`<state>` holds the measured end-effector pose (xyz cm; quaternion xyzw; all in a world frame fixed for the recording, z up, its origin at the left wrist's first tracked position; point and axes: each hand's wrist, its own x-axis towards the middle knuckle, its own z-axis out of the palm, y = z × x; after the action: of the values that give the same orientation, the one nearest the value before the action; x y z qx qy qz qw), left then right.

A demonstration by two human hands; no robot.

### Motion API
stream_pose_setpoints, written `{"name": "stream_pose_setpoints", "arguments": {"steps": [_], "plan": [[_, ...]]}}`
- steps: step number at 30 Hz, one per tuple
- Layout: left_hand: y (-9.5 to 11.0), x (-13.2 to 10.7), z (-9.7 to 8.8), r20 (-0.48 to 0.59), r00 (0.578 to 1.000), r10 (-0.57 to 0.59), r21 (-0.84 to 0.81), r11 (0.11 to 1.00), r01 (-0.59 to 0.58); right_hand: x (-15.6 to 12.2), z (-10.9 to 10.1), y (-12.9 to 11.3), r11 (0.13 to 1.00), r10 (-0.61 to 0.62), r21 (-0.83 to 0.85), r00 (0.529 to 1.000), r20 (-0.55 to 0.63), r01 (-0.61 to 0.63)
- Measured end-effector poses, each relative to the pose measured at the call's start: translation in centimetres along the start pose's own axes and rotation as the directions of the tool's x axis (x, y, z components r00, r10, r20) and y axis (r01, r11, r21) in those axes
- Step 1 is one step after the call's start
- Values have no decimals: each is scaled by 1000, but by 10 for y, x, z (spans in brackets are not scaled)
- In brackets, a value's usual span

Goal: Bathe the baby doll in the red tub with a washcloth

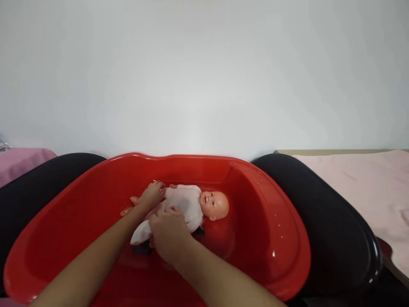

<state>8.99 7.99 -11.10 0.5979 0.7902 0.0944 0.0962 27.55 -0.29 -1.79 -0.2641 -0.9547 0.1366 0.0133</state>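
A baby doll [214, 205] in a white shirt [183, 200] lies on its back in a red baby bathtub [249, 179], head to the right and feet to the left. My left hand [154, 196] is at the far side of the shirt's lower part, its fingers curled on the cloth. Closer to me, my right hand [171, 232] is closed on the shirt's near edge. A loose white end of cloth [141, 233] hangs out left of that hand. My hands and forearms hide much of the doll's middle and legs; a small doll hand shows beneath my right hand.
Black surfaces [322, 226] flank the tub on both sides. Pink cloth [361, 183] covers a surface at the right, and another pink cloth [25, 164] lies at the far left. A pale wall [204, 76] rises behind the tub.
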Motion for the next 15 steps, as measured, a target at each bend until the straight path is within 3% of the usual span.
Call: {"name": "stream_pose_setpoints", "arguments": {"steps": [6, 10, 15], "plan": [[-7, 47, 28, 74, 995, -61, -53, 996, 65, -7, 14, -17, 983, -159, -82, 985, 72, 164], [-14, 56, 42, 155, 984, -86, -91, 991, 101, -5, 17, -22, 990, -116, -67, 987, 107, 124], [-20, 61, 49, 175, 979, -102, -146, 981, 128, -2, 25, -23, 999, -30, -34, 966, 257, 40]]}}
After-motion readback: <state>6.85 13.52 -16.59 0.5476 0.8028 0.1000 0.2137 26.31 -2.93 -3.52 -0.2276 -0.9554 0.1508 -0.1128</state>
